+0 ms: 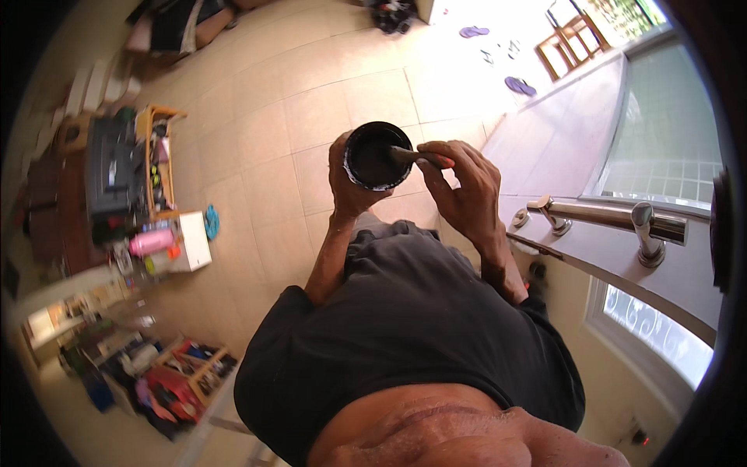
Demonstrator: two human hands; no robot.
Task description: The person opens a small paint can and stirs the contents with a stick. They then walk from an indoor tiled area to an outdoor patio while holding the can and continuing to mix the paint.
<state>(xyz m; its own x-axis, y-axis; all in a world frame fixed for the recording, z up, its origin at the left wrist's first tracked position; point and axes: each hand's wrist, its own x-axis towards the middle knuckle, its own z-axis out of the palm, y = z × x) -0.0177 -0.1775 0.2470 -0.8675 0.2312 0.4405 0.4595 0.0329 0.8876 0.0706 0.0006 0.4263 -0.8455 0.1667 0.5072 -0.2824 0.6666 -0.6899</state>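
My left hand [342, 175] is closed round the side of a round black pot [348, 167], held up in front of my body with its mouth toward me. Pale smears mark the pot's rim, and its inside is dark; I cannot make out what is in it. In my right hand [467, 187] a brush [424, 157] is pinched by its handle, which has an orange-red end. The brush's head reaches over the right side of the rim into the pot, where the dark inside partly hides it.
At the right stands a white door [545, 144] with a long metal pull handle [599, 212] close to my right arm. Pale tiles cover the floor [257, 132]. Sandals [520, 86] and a wooden stool [572, 48] are by the doorway. A cluttered white cabinet [194, 241] is on the left.
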